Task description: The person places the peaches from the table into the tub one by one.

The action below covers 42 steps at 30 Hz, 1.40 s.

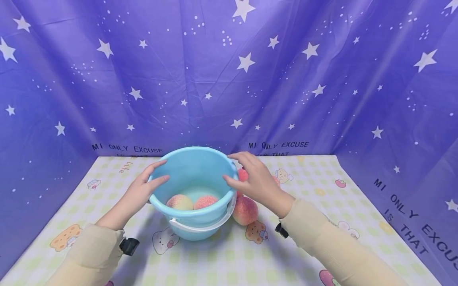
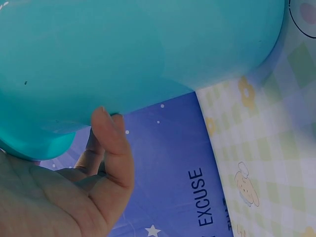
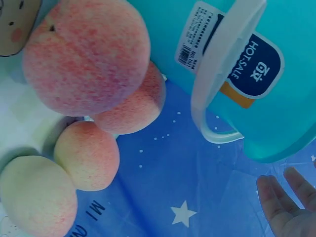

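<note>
A light blue bucket (image 1: 200, 222) with a white handle (image 1: 200, 229) stands on the table. Inside lie two peaches, one pale yellow peach (image 1: 180, 201) and one redder peach (image 1: 205, 201). My left hand (image 1: 144, 184) grips the left rim, thumb over the inside, with curled fingers against the outer wall in the left wrist view. At the right rim is my right hand (image 1: 259, 180), thumb and index finger spread over the edge; in the right wrist view its fingers (image 3: 271, 197) are loosely extended, apart from the outer wall. The handle hangs down on the near side.
Several peaches lie right of the bucket, among them a large red peach (image 1: 245, 211) and a pale peach (image 3: 39, 195). A checked cloth (image 1: 307, 222) with cartoon prints covers the table. A purple star-printed curtain (image 1: 214, 79) surrounds its back and sides.
</note>
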Each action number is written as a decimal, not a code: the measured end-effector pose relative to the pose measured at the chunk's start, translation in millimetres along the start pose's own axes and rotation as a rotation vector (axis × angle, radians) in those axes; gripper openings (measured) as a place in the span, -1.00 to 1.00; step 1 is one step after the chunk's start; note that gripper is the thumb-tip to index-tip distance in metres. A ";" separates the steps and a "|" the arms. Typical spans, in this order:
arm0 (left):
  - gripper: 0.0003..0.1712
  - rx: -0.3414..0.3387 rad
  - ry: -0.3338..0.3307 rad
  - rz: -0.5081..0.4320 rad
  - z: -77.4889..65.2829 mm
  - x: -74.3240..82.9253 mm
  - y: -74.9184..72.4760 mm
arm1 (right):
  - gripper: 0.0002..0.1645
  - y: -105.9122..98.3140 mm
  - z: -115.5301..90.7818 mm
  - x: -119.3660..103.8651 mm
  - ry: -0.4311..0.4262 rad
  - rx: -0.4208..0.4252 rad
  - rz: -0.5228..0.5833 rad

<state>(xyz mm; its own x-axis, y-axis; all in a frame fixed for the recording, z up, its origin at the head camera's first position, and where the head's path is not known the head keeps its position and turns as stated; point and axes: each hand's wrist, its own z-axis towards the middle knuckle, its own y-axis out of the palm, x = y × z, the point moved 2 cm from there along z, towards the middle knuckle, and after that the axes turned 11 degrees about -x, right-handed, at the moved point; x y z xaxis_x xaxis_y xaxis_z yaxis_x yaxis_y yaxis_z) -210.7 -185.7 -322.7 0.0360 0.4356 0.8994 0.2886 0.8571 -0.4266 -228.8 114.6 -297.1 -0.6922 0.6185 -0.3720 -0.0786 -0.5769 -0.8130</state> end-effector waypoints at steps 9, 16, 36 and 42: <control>-0.23 0.000 -0.003 0.003 -0.4 0.3 0.3 | -0.42 0.3 -11.7 10.0 0.046 0.004 0.043; -0.23 0.001 0.003 -0.001 -0.7 0.6 0.3 | -0.40 0.0 -16.6 15.9 0.029 0.037 0.033; -0.23 0.000 0.000 0.002 -0.5 -0.1 0.1 | -0.51 2.0 -33.1 27.1 0.047 0.070 0.015; -0.24 0.001 -0.002 -0.004 -1.1 1.5 0.9 | -0.51 4.3 -36.2 29.7 0.059 0.060 0.010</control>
<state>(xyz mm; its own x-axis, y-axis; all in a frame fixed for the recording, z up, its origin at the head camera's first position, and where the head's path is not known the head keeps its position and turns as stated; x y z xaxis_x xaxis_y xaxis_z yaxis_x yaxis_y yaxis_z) -209.3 -184.6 -321.5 0.0329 0.4331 0.9008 0.2882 0.8589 -0.4234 -223.8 149.7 -327.8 -0.6496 0.6421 -0.4070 -0.1161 -0.6129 -0.7816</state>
